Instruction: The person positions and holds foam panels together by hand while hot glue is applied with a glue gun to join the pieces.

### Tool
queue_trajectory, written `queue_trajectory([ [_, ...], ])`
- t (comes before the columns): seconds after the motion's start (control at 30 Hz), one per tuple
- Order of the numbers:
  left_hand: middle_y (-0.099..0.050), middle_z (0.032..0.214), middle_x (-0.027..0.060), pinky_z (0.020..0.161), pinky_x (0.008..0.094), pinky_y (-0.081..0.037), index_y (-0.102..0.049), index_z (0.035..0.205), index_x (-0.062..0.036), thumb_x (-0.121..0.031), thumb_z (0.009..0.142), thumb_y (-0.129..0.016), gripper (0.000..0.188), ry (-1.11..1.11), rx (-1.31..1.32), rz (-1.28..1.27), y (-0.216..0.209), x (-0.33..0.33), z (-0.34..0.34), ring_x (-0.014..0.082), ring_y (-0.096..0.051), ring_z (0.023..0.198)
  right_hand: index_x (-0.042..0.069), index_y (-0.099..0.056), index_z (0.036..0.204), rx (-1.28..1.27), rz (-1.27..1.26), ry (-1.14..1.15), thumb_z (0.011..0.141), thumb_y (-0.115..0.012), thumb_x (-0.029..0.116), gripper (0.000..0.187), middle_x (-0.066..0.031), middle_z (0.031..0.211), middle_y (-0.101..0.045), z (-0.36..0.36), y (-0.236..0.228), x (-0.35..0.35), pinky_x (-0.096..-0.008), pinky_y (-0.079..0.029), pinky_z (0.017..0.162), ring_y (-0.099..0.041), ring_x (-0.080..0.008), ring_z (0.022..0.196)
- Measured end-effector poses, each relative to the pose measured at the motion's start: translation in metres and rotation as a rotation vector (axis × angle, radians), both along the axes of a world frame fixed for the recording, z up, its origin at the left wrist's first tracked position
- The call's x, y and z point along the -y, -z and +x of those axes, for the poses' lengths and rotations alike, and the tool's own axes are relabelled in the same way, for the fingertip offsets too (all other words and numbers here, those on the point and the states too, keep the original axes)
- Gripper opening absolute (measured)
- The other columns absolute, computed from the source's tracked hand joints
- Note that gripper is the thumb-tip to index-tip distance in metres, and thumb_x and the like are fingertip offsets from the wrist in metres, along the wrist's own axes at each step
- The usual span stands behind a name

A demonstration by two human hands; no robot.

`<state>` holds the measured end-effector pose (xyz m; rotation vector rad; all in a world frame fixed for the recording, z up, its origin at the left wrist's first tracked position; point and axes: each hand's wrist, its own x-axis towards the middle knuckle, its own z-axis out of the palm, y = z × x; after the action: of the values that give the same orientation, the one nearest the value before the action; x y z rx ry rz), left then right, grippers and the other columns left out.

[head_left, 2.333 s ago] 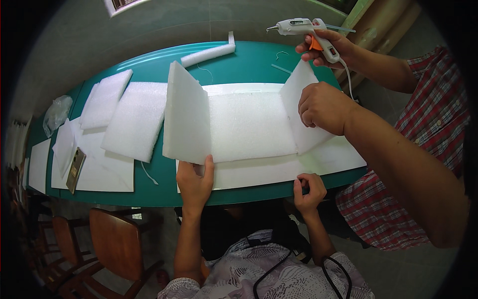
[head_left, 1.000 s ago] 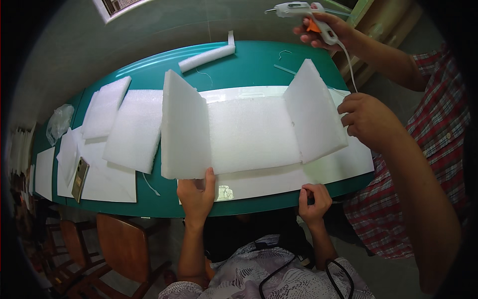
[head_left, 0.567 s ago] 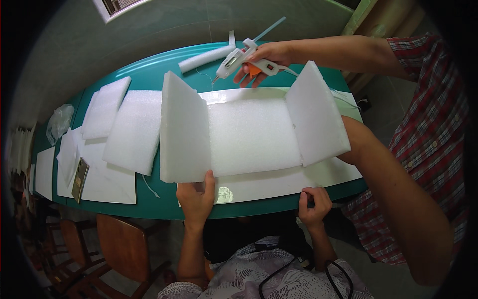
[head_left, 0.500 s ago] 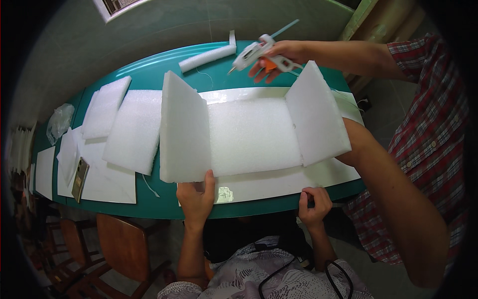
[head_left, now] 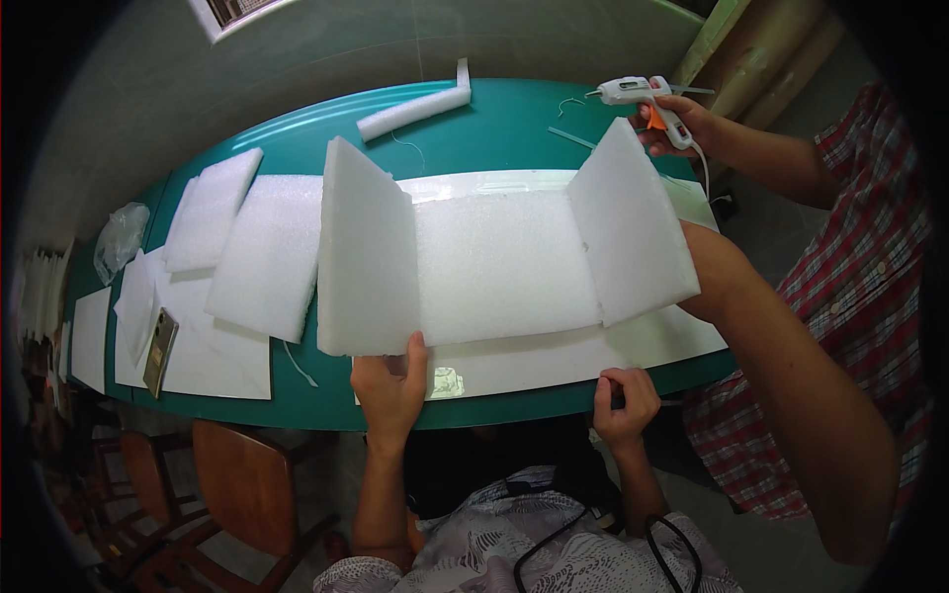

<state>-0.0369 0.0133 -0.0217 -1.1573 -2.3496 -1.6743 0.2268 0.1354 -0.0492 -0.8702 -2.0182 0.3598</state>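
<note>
left hand [head_left: 391,387]: we see fingers pressed flat on upright left foam panel [head_left: 364,255], lower centre
right hand [head_left: 625,400]: curled at the base sheet [head_left: 554,358] edge; grip unclear; standing foam panel [head_left: 631,225] lies up-right, long axis front-to-back

The foam panels [head_left: 499,267] above the hands are plain white, with a fine pebbled texture. They lie on a teal-green table [head_left: 494,124]. Beyond them, a co-worker's hand holds a white glue gun [head_left: 643,94] with an orange trigger (the sleeve beside it is red-and-white plaid). Left of the left hand [head_left: 390,385] stands a reddish-brown chair [head_left: 242,484].
</note>
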Motion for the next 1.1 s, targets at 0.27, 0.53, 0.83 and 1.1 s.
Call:
queue_trajectory([
  [0.27, -0.065, 0.095, 0.0218, 0.073, 0.0395, -0.055, -0.061, 0.103, 0.0066, -0.01, 0.084, -0.072, 0.027, -0.016, 0.02, 0.004, 0.0, 0.0, 0.001, 0.0323, -0.068, 0.083, 0.004, -0.063, 0.077, -0.013, 0.009, 0.004, 0.077, -0.065, 0.004, 0.002, -0.0059, 0.063, -0.055, 0.0, 0.0, 0.001, -0.0323, -0.04, 0.05, -0.053, -0.0221, 0.054],
  [0.53, -0.065, 0.095, 0.0215, 0.073, 0.0396, -0.055, -0.061, 0.103, 0.0065, -0.01, 0.085, -0.071, 0.027, 0.001, -0.001, -0.002, 0.002, 0.001, 0.0, 0.0321, -0.067, 0.083, 0.004, -0.064, 0.078, -0.006, 0.002, 0.013, 0.077, -0.065, 0.005, 0.002, -0.0059, 0.063, -0.055, 0.001, 0.003, 0.002, -0.0324, -0.041, 0.051, -0.053, -0.0221, 0.055],
  [0.83, -0.064, 0.097, 0.0213, 0.075, 0.0398, -0.056, -0.06, 0.105, 0.0086, -0.007, 0.087, -0.069, 0.025, -0.008, 0.014, 0.037, 0.009, 0.0, -0.001, 0.0316, -0.067, 0.086, 0.004, -0.064, 0.078, -0.007, -0.005, 0.006, 0.077, -0.065, 0.005, 0.002, -0.0066, 0.064, -0.055, 0.0, 0.005, 0.002, -0.0326, -0.041, 0.051, -0.054, -0.0229, 0.055],
  [1.1, -0.064, 0.098, 0.0202, 0.076, 0.0385, -0.057, -0.059, 0.105, 0.0099, -0.004, 0.088, -0.067, 0.024, -0.014, 0.021, 0.034, 0.006, -0.004, 0.001, 0.0294, -0.068, 0.087, 0.004, -0.065, 0.08, -0.004, -0.039, -0.013, 0.078, -0.065, 0.004, 0.002, -0.0066, 0.065, -0.056, 0.0, 0.002, -0.001, -0.0326, -0.042, 0.052, -0.055, -0.0222, 0.057],
])
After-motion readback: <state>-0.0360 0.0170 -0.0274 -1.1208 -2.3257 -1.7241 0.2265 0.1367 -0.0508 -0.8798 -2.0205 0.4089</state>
